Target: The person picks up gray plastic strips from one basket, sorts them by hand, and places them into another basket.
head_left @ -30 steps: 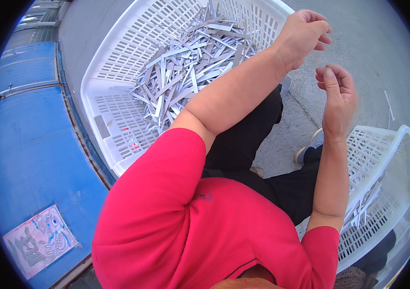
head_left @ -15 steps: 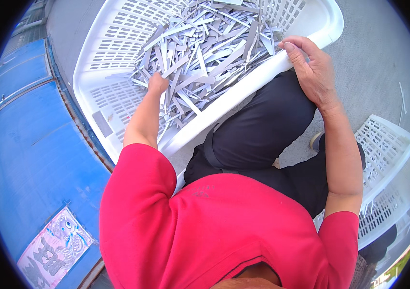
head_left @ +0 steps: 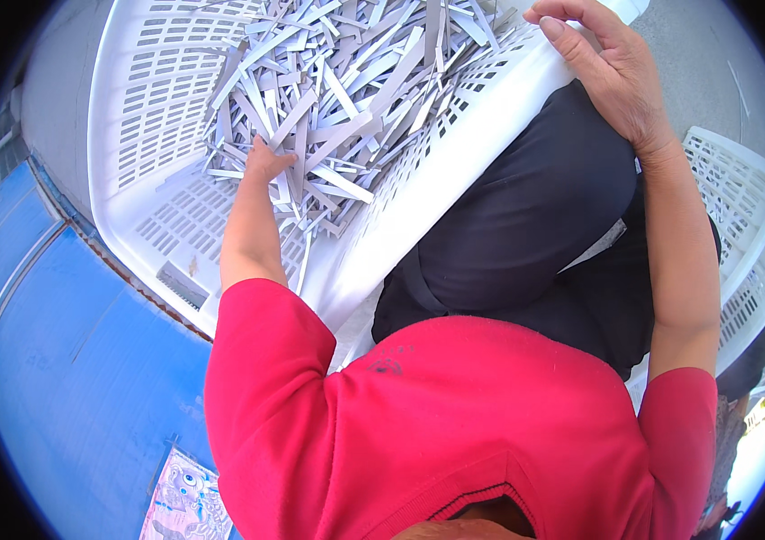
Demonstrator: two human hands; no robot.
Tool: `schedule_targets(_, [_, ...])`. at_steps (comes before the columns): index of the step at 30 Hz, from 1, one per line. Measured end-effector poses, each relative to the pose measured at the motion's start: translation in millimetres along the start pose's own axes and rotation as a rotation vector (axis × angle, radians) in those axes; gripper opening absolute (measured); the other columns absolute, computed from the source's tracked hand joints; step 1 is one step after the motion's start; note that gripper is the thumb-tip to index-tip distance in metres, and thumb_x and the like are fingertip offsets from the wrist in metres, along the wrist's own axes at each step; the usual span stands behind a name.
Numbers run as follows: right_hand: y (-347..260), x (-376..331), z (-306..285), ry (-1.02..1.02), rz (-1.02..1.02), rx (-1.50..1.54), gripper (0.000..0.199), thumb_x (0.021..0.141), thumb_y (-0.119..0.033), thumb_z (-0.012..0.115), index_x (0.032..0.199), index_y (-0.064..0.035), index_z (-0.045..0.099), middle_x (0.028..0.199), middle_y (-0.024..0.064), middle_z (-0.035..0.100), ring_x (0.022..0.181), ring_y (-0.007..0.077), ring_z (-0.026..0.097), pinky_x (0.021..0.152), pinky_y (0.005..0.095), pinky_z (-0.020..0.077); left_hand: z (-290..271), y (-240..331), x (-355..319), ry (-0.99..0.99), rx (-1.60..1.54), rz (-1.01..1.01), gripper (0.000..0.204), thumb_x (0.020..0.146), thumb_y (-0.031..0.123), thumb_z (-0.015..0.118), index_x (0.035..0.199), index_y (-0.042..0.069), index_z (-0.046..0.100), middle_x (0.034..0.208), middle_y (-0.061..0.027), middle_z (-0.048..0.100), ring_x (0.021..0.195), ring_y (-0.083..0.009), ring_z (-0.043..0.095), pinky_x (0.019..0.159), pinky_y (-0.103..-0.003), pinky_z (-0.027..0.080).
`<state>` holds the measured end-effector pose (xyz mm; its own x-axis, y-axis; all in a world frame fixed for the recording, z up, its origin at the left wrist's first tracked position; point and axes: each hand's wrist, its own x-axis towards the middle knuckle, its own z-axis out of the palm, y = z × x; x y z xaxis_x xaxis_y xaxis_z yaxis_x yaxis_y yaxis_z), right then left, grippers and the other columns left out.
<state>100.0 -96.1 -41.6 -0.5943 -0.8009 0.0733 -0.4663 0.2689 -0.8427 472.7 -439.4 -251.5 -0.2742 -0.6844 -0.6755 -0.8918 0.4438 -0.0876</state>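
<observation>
White perforated plastic makes up the big basket (head_left: pixel 139 117) tipped against your lap, and it is heaped with thin grey flat strips (head_left: pixel 346 90) lying crosswise over one another. Your left hand (head_left: pixel 267 162) is down in the near edge of that heap, palm on the strips. Its fingers (head_left: pixel 281 160) are buried among them, so you cannot tell whether they are closed on a strip or only pressing into the pile. Your right hand (head_left: pixel 612 76) sits on the far rim of the basket, fingers (head_left: pixel 571 36) curled narrowly over the edge and gripping it, holding nothing else.

What could go wrong, as a judgement: the strips look stiff and thin-edged, so pushing bare fingers into a tangled heap may nick or scrape the skin. They interlock, so lifting one may drag several along and flick them over the low side onto the blue floor (head_left: pixel 85 378). The basket leans on your black trousers (head_left: pixel 526 225) with only one hand steadying it, so loosening that grip could let it slide and spill. A second white slotted basket (head_left: pixel 747 234) stands just beside your right arm.
</observation>
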Motion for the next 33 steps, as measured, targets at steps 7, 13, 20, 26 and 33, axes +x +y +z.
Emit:
schedule_targets(7, [-9.3,3.0,1.6,-0.030,0.043,-0.075,0.020,0.082,-0.021,0.057,0.093,-0.0045,0.062,0.087,0.0106,0.061,0.083,0.0206,0.057,0.073,0.0306,0.0438,15.1,-24.6,9.6,-0.045,-0.183,0.128,0.115,0.056,0.040,0.081,0.133,-0.011,0.013,0.125,-0.0292,0.042,0.116,-0.0330,0.045,0.096,-0.034,0.037])
schedule_targets(13, [-7.6,4.6,3.6,-0.029,0.019,-0.096,0.022,0.081,-0.022,0.057,0.093,-0.0050,0.062,0.088,0.0108,0.061,0.083,0.0214,0.057,0.072,0.0309,0.0440,36.1,-25.6,6.0,-0.224,-0.441,-0.060,0.094,0.065,0.048,0.071,0.122,-0.015,0.029,0.106,-0.0256,0.054,0.087,-0.0310,0.060,0.067,-0.036,0.051])
schedule_targets(20, [-20.8,6.3,1.4,-0.055,0.042,-0.154,0.023,0.079,-0.023,0.058,0.092,-0.0048,0.062,0.088,0.0113,0.061,0.084,0.0226,0.057,0.073,0.0316,0.0438,87.4,-35.3,13.3,-0.025,-0.497,-0.250,0.094,0.070,0.069,0.051,0.108,-0.017,0.052,0.105,-0.0280,0.056,0.100,-0.0346,0.055,0.082,-0.039,0.045])
schedule_targets(26, [-4.1,8.8,5.3,-0.031,-0.017,-0.170,0.023,0.078,-0.023,0.060,0.091,-0.0042,0.062,0.085,0.0110,0.062,0.083,0.0231,0.058,0.072,0.0326,0.0445,54.9,18.8,-7.5,0.003,-0.701,-0.195,0.092,0.063,0.063,0.064,0.107,-0.016,0.054,0.110,-0.0279,0.055,0.105,-0.0339,0.053,0.090,-0.036,0.039])
schedule_targets(33, [-8.7,12.2,5.9,-0.044,-0.048,-0.161,0.022,0.076,-0.022,0.061,0.088,-0.0032,0.063,0.082,0.0115,0.063,0.079,0.0239,0.060,0.070,0.0332,0.0455,68.4,42.4,18.6,0.170,-1.024,-0.466,0.123,0.055,0.045,0.080,0.134,-0.011,0.003,0.134,-0.0254,0.030,0.121,-0.0321,0.038,0.101,-0.037,0.030])
